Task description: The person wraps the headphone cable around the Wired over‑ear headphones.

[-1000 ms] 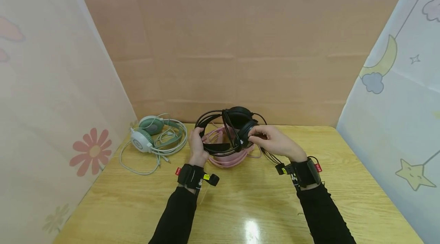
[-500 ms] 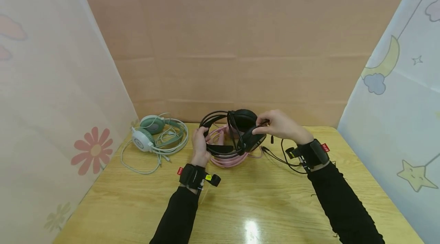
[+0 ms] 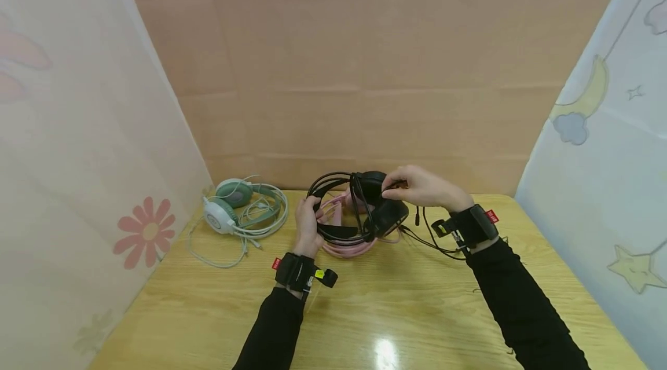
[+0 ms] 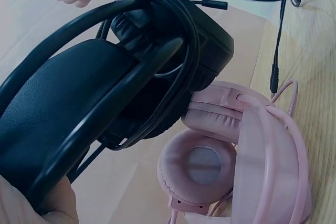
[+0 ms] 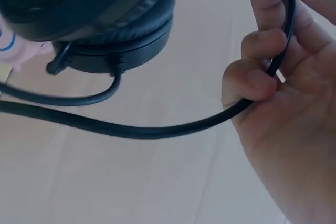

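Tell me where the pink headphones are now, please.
In the head view, the pink headphones lie on the table, partly hidden by the black headphones and right of the green headphones.

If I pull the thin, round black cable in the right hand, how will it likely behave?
The thin, round black cable will probably bend easily, as it curves smoothly from the right hand. Tugging may snag, since black cable loops wrap around the black over-ear headphones. A slim black connector, hanging below the hand, may swing.

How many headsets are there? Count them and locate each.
3. The black headset is in the left hand; the pink headset, partly hidden behind it, is on the table; the green and white headset lies at the table's left.
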The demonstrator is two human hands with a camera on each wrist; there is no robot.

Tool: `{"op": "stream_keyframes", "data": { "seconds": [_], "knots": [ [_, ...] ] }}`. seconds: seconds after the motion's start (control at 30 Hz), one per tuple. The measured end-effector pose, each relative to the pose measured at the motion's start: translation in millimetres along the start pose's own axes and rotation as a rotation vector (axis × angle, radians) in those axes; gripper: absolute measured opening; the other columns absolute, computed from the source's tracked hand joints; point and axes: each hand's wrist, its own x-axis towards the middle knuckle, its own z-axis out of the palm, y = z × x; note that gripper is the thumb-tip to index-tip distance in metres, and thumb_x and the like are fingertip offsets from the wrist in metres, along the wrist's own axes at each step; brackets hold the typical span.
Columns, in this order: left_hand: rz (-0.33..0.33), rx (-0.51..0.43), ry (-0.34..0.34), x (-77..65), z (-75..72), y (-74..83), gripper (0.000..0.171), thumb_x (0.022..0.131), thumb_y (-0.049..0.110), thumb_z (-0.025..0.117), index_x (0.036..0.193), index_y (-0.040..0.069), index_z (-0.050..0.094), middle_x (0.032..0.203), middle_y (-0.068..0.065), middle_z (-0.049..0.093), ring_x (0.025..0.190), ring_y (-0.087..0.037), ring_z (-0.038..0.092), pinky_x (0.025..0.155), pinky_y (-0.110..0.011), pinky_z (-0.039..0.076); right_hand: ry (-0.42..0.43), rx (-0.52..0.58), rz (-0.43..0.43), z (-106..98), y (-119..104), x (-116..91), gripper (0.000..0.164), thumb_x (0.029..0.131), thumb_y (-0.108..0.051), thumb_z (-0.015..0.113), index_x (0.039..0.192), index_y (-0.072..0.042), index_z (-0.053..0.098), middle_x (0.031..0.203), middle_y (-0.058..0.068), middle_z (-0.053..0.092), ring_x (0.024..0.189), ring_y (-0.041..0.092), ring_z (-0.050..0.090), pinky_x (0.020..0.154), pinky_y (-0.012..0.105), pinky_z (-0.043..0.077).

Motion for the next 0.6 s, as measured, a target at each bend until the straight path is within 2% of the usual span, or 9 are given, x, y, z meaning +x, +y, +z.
{"op": "stream_keyframes", "data": {
  "seconds": [0.13,0.33,0.43,0.6],
  "knots": [
    [-0.005,-0.014,-0.03,1.9,-1.0,1.5,0.015,0.09,0.008,0.049,0.084,0.016,0.038,0.065,0.005,0.031,0.046,-0.003,0.028,0.041,-0.015,0.024,0.033,-0.019,-0.011,-1,-3,5,0.011,0.092,-0.02,0.069,0.1,-0.013,0.073,0.097,0.0,0.066,0.08,0.015,0.054,0.071,0.031,0.046],
    [-0.083,0.017,-0.108,1.0,-2.5,3.6,0.015,0.091,0.01,0.047,0.085,0.017,0.035,0.062,0.006,0.029,0.044,-0.003,0.026,0.039,-0.016,0.022,0.066,-0.058,0.005,-4,0,12,0.01,0.085,-0.027,0.077,0.087,-0.02,0.07,0.086,-0.003,0.062,0.072,0.014,0.049,0.065,0.029,0.039],
    [-0.093,0.032,-0.129,0.8,-3.5,4.1,0.016,0.092,0.01,0.047,0.085,0.017,0.035,0.062,0.006,0.028,0.043,-0.003,0.026,0.039,-0.016,0.022,0.046,-0.079,-0.02,-4,2,16,0.007,0.088,-0.026,0.074,0.089,-0.019,0.071,0.088,-0.003,0.063,0.073,0.013,0.05,0.065,0.028,0.042],
    [-0.103,0.019,-0.128,0.2,-3.4,5.6,0.015,0.092,0.008,0.047,0.084,0.017,0.038,0.064,0.006,0.028,0.042,-0.001,0.025,0.037,-0.015,0.021,-0.043,-0.061,-0.089,-4,0,24,0.012,0.098,-0.014,0.061,0.103,-0.012,0.071,0.092,-0.001,0.066,0.081,0.013,0.058,0.074,0.033,0.048]
  ]
}}
